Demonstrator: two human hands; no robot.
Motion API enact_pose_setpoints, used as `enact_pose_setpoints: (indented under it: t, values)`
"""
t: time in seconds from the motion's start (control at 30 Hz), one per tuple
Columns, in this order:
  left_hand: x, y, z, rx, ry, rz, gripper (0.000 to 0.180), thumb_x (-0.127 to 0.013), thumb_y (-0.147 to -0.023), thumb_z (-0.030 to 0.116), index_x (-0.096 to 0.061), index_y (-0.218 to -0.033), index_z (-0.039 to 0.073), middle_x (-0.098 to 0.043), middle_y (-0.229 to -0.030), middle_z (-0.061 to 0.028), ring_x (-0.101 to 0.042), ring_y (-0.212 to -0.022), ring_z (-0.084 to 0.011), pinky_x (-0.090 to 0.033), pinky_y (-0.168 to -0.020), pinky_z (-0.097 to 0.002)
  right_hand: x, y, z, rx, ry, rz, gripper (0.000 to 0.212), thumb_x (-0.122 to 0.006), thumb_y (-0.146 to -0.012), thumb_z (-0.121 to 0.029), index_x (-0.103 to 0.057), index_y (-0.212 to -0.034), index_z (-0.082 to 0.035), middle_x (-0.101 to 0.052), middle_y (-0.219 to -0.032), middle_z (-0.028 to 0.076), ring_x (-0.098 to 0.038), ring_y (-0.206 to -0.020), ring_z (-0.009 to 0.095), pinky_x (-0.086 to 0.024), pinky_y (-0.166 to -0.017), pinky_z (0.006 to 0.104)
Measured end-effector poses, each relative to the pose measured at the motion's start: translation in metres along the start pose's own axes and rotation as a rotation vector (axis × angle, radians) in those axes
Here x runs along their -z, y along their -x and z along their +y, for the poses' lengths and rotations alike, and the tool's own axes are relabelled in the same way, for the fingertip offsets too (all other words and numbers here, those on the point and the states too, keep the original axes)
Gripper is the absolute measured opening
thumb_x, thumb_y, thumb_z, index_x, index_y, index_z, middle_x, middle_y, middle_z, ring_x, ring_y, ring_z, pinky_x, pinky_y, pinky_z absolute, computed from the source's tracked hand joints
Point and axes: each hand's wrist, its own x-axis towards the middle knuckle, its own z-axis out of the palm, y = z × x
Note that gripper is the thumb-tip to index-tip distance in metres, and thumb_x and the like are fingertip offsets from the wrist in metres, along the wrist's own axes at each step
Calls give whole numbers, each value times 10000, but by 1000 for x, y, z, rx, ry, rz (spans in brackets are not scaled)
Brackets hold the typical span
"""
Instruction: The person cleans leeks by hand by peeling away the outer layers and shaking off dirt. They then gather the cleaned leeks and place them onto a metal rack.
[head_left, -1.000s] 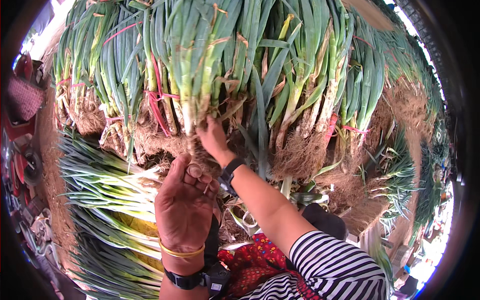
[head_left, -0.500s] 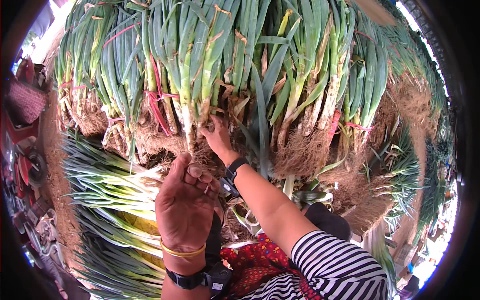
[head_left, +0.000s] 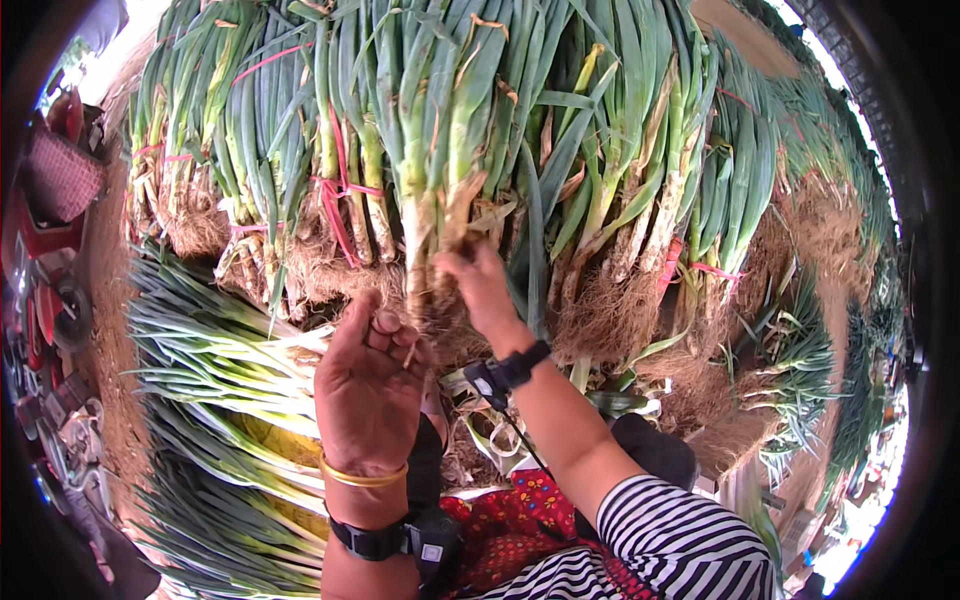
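Several tall green onions (head_left: 425,110) stand in front of me, roots down, with whitish, soil-stained lower stalks and some dry brown leaves. My right hand (head_left: 487,290), slightly smeared by motion, is closed at the lower stalk of one, thumb and fingers at its dry brown outer skin (head_left: 462,210). Just below these stalk bases, my left hand (head_left: 370,395) is turned palm up with its fingers curled in. Whatever lies in those fingers, if anything, I cannot make out. Hairy roots (head_left: 440,335) hang between my two hands.
Bundles tied with red string (head_left: 335,195) stand left and right of the middle. More green onions (head_left: 225,370) lie flat at my left, over something yellow (head_left: 275,445). Loose peelings (head_left: 485,440) lie below my hands. A red vehicle (head_left: 45,240) stands far left.
My right hand has moved slightly right and down along the stalk. The green onions in the middle have shifted right in view. My left hand stays nearly still, fingers curled.
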Motion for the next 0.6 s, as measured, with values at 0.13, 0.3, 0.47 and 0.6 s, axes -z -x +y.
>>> enact_pose_setpoints:
  t: [0.13,0.3,0.47,0.6]
  values:
    - [1,-4,-2,-166,-229,155,186,-530,-870,210,-576,-1022,112,-588,-870,14,-536,-835,-134,-408,-770,-315,24,20,-56,5,-104,60,383,-631,-780,-195,-454,-1025,41,-602,-957,91,-541,-936,144,-378,-904,300]
    - [-2,-20,-34,-198,-781,60,497,-660,-767,216,-498,-1193,18,-539,-1152,-86,-489,-1025,-159,-369,-838,-300,17,37,-87,62,-143,-70,442,-657,-769,-149,-441,-1114,23,-588,-988,90,-557,-911,151,-444,-817,291]
    - [-8,-35,-57,-34,-850,-84,730,-732,-687,132,-342,-1226,-168,-560,-1014,-209,-580,-876,-220,-477,-737,-303,29,43,-93,90,-34,-62,438,-656,-761,-119,-442,-1119,17,-581,-990,99,-574,-856,151,-465,-763,280]
    - [-25,-25,-63,-70,-724,61,722,-703,-642,30,-337,-1234,-164,-574,-958,-192,-590,-806,-203,-485,-676,-299,46,41,-94,85,-53,78,327,-618,-766,-101,-473,-1031,23,-591,-875,82,-577,-771,153,-456,-719,260]
